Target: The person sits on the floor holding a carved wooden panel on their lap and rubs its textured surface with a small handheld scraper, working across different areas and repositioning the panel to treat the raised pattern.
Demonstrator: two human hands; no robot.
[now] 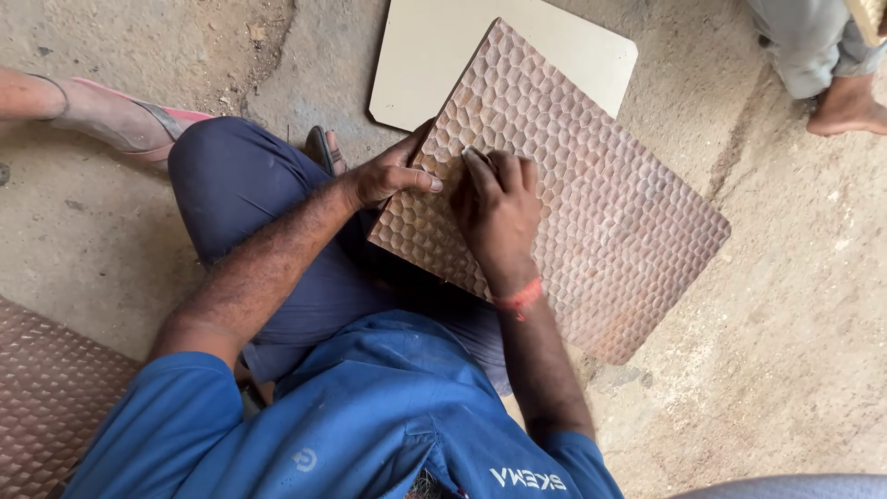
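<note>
Resting across the lap and tilted toward the concrete floor (795,305): a brown honeycomb-carved wooden panel (591,212), its far corner lying over a plain cream board (434,55) flat on the ground. Pressed on the panel's left edge, the left hand (388,176), fingers stretched along the carved surface, thumb side toward the knee, gripping nothing but the panel edge itself. Curled tight near the panel's upper left part, the right hand (499,208), fingers folded around a small pale object, possibly a scrap of abrasive or a small tool, too hidden to name; knuckles up, fingertips down against the hexagon cells. Tied at the right wrist, a red thread band (519,298). Covering the torso, a blue work shirt (370,416); covering the bent legs, dark blue trousers (249,185). Lying at lower left, part of another brown carved panel (46,397) with a diamond-like relief. Showing at upper left, a foot in a red-strapped sandal (120,120), whose owner cannot be told. Standing at upper right, well apart, another person's bare foot (845,106) below grey trouser cuffs.
</note>
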